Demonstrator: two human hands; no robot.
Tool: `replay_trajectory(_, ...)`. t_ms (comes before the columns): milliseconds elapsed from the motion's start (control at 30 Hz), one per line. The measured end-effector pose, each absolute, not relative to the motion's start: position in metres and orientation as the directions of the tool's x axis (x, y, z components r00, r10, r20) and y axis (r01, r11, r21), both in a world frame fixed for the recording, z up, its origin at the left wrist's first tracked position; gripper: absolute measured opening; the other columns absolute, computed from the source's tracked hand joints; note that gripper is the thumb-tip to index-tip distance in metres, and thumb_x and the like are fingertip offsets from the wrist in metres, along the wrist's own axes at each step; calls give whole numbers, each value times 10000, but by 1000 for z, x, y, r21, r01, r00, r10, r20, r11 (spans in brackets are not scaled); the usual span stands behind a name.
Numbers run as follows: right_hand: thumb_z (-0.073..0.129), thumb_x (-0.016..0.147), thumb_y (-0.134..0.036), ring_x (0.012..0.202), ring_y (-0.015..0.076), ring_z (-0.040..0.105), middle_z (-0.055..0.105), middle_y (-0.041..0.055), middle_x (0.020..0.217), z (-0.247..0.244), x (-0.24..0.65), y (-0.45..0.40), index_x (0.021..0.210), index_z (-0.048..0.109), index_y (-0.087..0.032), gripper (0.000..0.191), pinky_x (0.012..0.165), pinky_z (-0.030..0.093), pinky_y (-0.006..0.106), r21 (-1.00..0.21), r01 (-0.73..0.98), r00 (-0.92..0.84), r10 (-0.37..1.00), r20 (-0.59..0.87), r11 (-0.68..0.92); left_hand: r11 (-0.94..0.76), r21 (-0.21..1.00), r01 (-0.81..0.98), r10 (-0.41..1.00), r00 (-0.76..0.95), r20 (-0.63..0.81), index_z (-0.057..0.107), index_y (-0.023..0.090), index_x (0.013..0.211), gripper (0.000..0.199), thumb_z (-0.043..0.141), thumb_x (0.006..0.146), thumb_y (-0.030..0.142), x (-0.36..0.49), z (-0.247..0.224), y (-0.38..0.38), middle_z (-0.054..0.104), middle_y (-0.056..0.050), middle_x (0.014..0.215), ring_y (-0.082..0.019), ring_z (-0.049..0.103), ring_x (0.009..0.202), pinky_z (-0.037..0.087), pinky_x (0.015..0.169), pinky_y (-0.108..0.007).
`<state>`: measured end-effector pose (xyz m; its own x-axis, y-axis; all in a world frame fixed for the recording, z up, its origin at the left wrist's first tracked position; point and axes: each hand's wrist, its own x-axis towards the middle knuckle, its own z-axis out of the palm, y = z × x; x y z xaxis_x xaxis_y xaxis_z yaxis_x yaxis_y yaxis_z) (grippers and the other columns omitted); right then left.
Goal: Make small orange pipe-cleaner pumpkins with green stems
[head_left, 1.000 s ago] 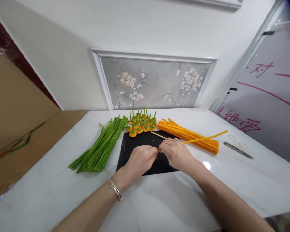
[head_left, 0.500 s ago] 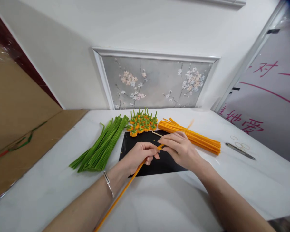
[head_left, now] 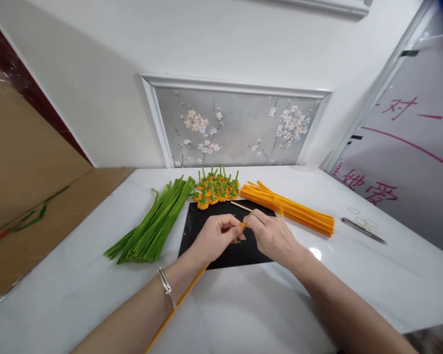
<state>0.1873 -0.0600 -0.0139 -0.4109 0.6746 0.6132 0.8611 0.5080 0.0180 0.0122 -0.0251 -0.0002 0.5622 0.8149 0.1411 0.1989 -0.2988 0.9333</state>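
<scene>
My left hand (head_left: 217,237) pinches an orange fuzzy stem (head_left: 180,301), whose long tail runs down past my wrist toward the bottom edge. Close against it, my right hand (head_left: 271,235) has its fingers closed on the stem's bent orange end, between the two hands. Both hands are over a black mat (head_left: 229,255). A thin pale stick (head_left: 240,206) lies at the mat's back edge, partly behind my right hand. Small orange pumpkin shapes with green stalks (head_left: 216,189) stand behind the mat.
Green fuzzy stems (head_left: 155,221) lie in a bundle at left, and an orange bundle (head_left: 302,211) lies at right. Farther right are tweezers (head_left: 363,230) and thin rings (head_left: 365,222). Cardboard (head_left: 33,211) borders the table (head_left: 107,305) on the left.
My right hand has moved slightly down and left, and its raised fingers have closed in on the stem's end. The stem's tail now lies closer to my left forearm.
</scene>
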Motion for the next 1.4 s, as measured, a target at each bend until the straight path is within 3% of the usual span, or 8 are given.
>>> replay_trajectory(233,445,785,-25,486,128,473,514,-25,546,-13,188,-62,651,487,-211,233,472,307,232,-304,842,-292,851,437,445,-842,185,507,531,715,455,631,174,734,239,441,856,99,9,-11,-32,623,-63,686,-175,531,646,349,625,-296)
replay_trajectory(500,471,923,-188,861,181,641,663,68,1040,-13,199,-59,1185,552,-215,276,721,489,276,-300,781,-332,771,543,548,-218,940,262,833,552,39,664,143,731,167,538,806,224,14,-1,-26,667,-32,674,-92,459,481,332,498,-228)
replay_trajectory(700,463,907,-79,796,166,633,702,43,965,-10,200,-59,965,674,-227,265,708,443,270,-11,789,-477,625,618,614,193,976,98,772,599,-213,676,110,716,88,635,696,185,8,3,-20,640,-23,615,-42,389,423,273,462,-206)
replay_trajectory(900,461,868,-64,691,153,554,655,49,828,-13,195,-58,835,632,-188,214,643,368,267,-21,794,-488,658,573,607,-113,968,224,771,634,-57,648,132,683,108,601,755,197,8,3,-20,667,-28,633,-87,469,504,335,506,-215)
replay_trajectory(1067,423,843,-81,632,142,481,541,20,694,-15,188,-60,692,525,-185,210,577,332,248,-332,752,-341,767,544,569,-746,386,543,665,644,379,625,156,663,242,463,826,83,8,-3,-27,629,-18,627,-135,524,579,333,556,-265)
replay_trajectory(1233,449,798,-130,546,111,415,455,-40,576,-22,188,-52,627,476,-189,183,512,324,222,-744,558,-258,929,265,367,-851,-241,466,322,827,461,616,141,759,232,430,849,36,6,-14,-30,607,-39,646,-166,523,599,314,551,-301)
replay_trajectory(1300,456,811,-175,509,106,399,441,-50,535,-24,191,-50,628,507,-182,190,478,315,219,-790,529,-272,944,189,310,-864,-165,476,363,815,451,625,144,756,240,430,857,49,8,-16,-31,619,-42,654,-164,534,609,319,555,-295)
replay_trajectory(1400,488,821,-191,565,126,489,539,-24,604,-23,194,-50,686,578,-172,164,524,372,237,-768,544,-261,938,228,338,-772,343,535,635,667,389,651,163,737,232,457,845,96,10,-13,-28,654,-27,675,-138,545,596,338,559,-263)
